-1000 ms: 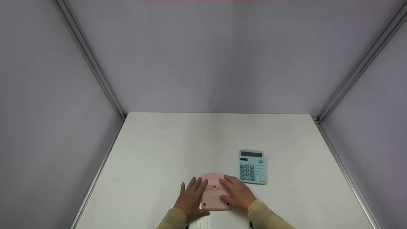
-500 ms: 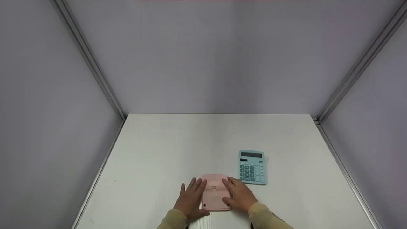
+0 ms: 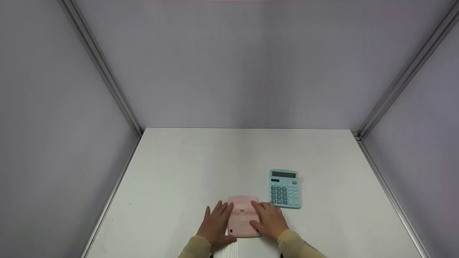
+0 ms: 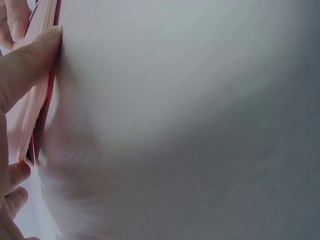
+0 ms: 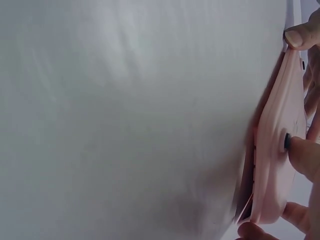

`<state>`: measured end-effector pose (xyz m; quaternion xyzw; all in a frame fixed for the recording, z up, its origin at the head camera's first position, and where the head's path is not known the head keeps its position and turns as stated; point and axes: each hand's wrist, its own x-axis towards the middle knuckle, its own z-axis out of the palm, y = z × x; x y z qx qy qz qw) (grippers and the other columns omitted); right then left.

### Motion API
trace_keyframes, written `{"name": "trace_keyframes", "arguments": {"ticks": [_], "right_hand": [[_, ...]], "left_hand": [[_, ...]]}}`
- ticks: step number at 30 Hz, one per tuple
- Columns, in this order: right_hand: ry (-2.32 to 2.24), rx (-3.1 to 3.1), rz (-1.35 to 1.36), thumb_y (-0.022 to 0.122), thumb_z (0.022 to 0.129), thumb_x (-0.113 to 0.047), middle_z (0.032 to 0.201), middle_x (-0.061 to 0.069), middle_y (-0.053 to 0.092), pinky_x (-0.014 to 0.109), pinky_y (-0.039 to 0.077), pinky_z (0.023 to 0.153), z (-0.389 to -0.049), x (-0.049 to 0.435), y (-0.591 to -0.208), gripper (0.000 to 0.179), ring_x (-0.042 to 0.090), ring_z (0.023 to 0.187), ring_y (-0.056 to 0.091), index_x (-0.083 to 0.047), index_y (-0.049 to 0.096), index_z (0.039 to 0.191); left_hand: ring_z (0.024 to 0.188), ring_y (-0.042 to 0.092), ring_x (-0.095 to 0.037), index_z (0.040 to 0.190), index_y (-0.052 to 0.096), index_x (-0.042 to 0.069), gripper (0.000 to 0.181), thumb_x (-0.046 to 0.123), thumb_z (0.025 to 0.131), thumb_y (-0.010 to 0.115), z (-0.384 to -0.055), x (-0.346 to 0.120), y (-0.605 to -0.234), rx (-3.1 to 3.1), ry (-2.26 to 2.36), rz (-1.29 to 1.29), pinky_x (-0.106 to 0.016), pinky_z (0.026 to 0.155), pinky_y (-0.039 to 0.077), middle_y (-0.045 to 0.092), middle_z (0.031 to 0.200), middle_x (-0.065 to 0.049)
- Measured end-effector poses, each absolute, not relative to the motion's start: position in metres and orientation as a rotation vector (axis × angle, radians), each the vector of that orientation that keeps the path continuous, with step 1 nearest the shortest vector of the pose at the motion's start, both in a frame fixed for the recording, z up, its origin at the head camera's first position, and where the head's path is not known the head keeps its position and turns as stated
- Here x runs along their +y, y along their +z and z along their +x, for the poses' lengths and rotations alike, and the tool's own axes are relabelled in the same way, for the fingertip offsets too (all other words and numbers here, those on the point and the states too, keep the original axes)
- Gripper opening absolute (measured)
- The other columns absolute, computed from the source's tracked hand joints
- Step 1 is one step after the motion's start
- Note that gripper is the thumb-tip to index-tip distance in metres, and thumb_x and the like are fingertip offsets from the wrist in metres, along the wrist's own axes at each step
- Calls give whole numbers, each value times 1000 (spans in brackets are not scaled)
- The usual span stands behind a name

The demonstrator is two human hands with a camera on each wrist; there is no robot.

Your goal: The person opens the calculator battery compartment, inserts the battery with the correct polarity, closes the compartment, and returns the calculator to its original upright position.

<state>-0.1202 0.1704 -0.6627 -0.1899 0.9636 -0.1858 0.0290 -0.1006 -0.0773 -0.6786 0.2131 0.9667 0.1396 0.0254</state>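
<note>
A pink calculator (image 3: pixel 242 216) lies with its back up and its keys hidden, near the front of the table. Along its left side my left hand (image 3: pixel 214 225) rests with long fingers, the thumb at the near edge. In the left wrist view that thumb (image 4: pixel 35 55) touches the calculator's rim. Over the right side lies my right hand (image 3: pixel 271 220), fingers loosely bent. Its thumb (image 5: pixel 305 155) touches the back beside a black rubber foot (image 5: pixel 287 142) in the right wrist view, and other fingertips rest by the corner. A thin gap shows under the rim.
A blue calculator (image 3: pixel 285 189) lies keys up just beyond my right hand, to the right of the pink one. The white table (image 3: pixel 172 168) meets grey panels (image 3: pixel 222 64) at the back and both sides, with metal rails along the corners.
My right hand's fingers have drawn slightly toward the right edge of the pink calculator, showing more of its back. My left hand and both calculators stay nearly where they were.
</note>
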Motion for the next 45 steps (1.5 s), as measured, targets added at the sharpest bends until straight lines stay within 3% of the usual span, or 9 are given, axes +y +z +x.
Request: {"name": "trace_keyframes", "arguments": {"ticks": [11, 20, 25, 29, 35, 41, 45], "right_hand": [[-671, 2937, -674, 63, 91, -43, 127, 5, 58, 47, 41, 101, -124, 171, -665, 64, 24, 115, 51, -14, 44, 144], [-854, 2836, -588, 60, 93, -42, 142, 12, 48, 50, 36, 107, -122, 166, -656, 65, 33, 130, 45, -13, 40, 147], [-907, 2842, -562, 59, 94, -39, 144, 10, 47, 48, 36, 108, -123, 163, -651, 59, 30, 132, 44, -13, 44, 145], [-943, 2867, -554, 60, 94, -34, 142, 7, 50, 45, 39, 106, -124, 161, -646, 53, 25, 128, 49, -14, 48, 142], [-1015, 2889, -582, 61, 94, -29, 140, 4, 52, 40, 47, 99, -125, 159, -641, 48, 12, 106, 61, -18, 50, 140], [-1048, 2972, -690, 62, 94, -29, 140, 7, 52, 42, 45, 100, -124, 155, -637, 47, 18, 114, 60, -17, 52, 138], [-1061, 3008, -720, 63, 94, -31, 142, 4, 50, 38, 44, 102, -125, 152, -635, 49, 15, 114, 59, -15, 52, 139]], "left_hand": [[144, 22, -28, 156, 13, 26, 117, 72, 65, 71, -102, -81, -683, 2967, 508, 619, -66, 108, 19, 31, 155, -2], [144, 21, -26, 156, 9, 24, 116, 73, 68, 68, -101, -82, -687, 2965, 519, 573, -66, 109, 19, 27, 157, 2], [144, 22, -27, 156, 10, 21, 116, 69, 69, 70, -100, -82, -685, 2970, 540, 558, -64, 109, 20, 27, 157, 0], [144, 21, -26, 156, 8, 20, 116, 67, 70, 71, -99, -82, -683, 2954, 569, 535, -62, 111, 19, 25, 157, -2], [145, 19, -24, 156, 4, 25, 118, 65, 69, 73, -98, -81, -680, 2914, 658, 467, -60, 112, 17, 24, 158, 0], [145, 18, -25, 156, 5, 27, 121, 61, 65, 77, -100, -76, -680, 2873, 758, 410, -61, 112, 14, 27, 157, 1], [145, 17, -25, 156, 2, 27, 123, 63, 65, 76, -102, -74, -683, 2875, 765, 399, -60, 113, 15, 28, 156, -3]]}}
